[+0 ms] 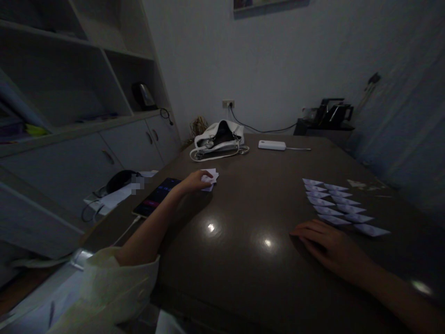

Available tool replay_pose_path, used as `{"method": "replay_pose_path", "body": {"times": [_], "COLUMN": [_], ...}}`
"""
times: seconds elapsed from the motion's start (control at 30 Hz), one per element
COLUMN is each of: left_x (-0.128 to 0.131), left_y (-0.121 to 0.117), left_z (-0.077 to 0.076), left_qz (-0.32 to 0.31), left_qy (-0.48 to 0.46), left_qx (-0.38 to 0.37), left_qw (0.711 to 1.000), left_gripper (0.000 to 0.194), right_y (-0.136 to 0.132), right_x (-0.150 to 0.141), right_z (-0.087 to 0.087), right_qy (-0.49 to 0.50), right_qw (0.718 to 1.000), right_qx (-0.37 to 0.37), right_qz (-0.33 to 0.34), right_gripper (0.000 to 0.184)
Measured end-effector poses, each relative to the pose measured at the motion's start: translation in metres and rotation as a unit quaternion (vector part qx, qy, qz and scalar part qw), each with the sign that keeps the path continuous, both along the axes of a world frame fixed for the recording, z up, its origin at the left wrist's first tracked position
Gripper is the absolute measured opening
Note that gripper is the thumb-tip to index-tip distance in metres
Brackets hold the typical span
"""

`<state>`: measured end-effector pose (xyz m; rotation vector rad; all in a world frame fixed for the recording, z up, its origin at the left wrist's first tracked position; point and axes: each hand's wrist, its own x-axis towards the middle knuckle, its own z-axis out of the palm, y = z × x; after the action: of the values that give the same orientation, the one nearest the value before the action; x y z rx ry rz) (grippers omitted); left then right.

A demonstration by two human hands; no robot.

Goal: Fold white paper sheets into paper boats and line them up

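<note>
My left hand (195,182) reaches out over the dark table (243,222) and its fingers close on a small stack of white paper squares (210,178). My right hand (327,243) lies flat on the table with fingers stretched out, holding nothing. Just beyond its fingertips lie two rows of several folded white paper boats (339,206). A phone (156,197) with a lit screen lies beside my left forearm.
A white handbag (219,139) and a white power bank (271,145) with a cable sit at the table's far end. Cabinets and shelves (86,116) stand on the left. A black appliance (332,113) sits on a side stand at the back right.
</note>
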<state>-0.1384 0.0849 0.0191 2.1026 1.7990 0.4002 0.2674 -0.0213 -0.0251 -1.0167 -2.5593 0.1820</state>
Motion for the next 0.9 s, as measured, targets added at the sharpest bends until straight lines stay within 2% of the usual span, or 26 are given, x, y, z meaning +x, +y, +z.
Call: {"method": "replay_pose_path", "body": {"times": [0.43,0.6,0.73,0.9], "left_x": [0.003,0.015,0.023,0.020], "left_y": [0.002,0.003,0.005,0.006], "left_z": [-0.008,-0.021,-0.026,-0.022], "left_qz": [-0.030,0.011,0.045,0.048], "left_qy": [0.036,0.074,0.090,0.082], "left_qx": [0.037,0.091,0.116,0.123], "left_qw": [0.998,0.993,0.988,0.988], "left_gripper": [0.039,0.050,0.039,0.033], "right_y": [0.000,0.000,0.000,-0.001], "right_x": [0.000,0.001,0.001,-0.001], "right_z": [0.002,-0.001,0.000,0.003], "right_qy": [-0.007,-0.002,-0.005,0.002], "right_qw": [1.000,1.000,1.000,1.000], "right_qx": [-0.007,-0.003,0.001,0.000], "right_qz": [0.006,0.001,0.003,0.001], "right_gripper": [0.028,0.028,0.028,0.028]}}
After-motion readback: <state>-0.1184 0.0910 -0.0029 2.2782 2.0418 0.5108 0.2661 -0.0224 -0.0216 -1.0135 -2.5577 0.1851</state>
